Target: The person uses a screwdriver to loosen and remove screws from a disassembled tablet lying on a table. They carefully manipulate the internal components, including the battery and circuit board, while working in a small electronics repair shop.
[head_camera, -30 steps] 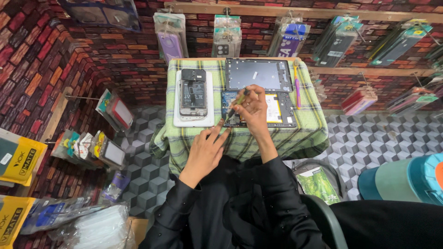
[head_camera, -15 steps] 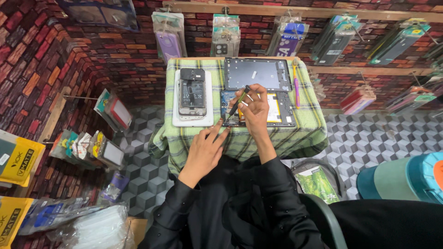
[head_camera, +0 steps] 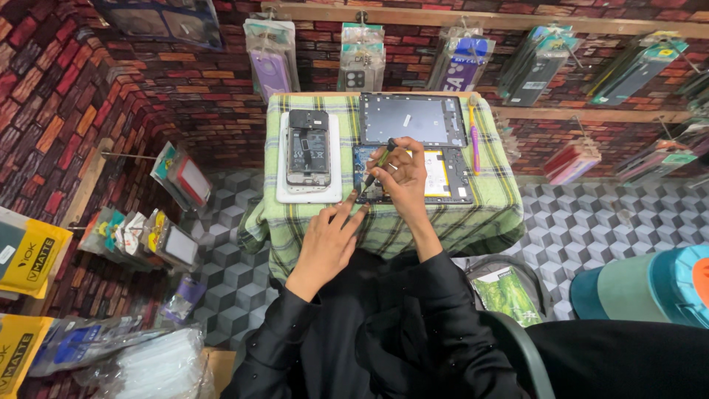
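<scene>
A brick-patterned wall (head_camera: 88, 81) wraps the corner, and packaged phone cases (head_camera: 362, 63) hang along it on hooks, the topmost cut off by the frame. Against it stands a small table (head_camera: 443, 222) draped in a green plaid cloth that hides its legs. At the back of the table lies a dark tablet back cover (head_camera: 412, 118), flat and facing up. Just in front of it sits the opened tablet (head_camera: 443, 174), its yellow-white battery showing on the right half, while the left half is mostly covered by the hand working over it. To the left, on a white tray (head_camera: 284, 193), lies an opened smartphone (head_camera: 308, 151), its insides too small to make out. A pink toothbrush (head_camera: 474, 137) rests along the right edge of the two tablet parts.

The right hand (head_camera: 402, 177) hovers over the tablet's left side, fingers pinched around a slim screwdriver (head_camera: 380, 159) with a green-and-black handle; its tip points down into the board, though the exact spot is hidden. The left hand (head_camera: 329, 240) lies on the cloth by the tablet's near left corner, fingers loose and holding nothing, two of them stretched toward the frame. Black sleeves cover both arms.
</scene>
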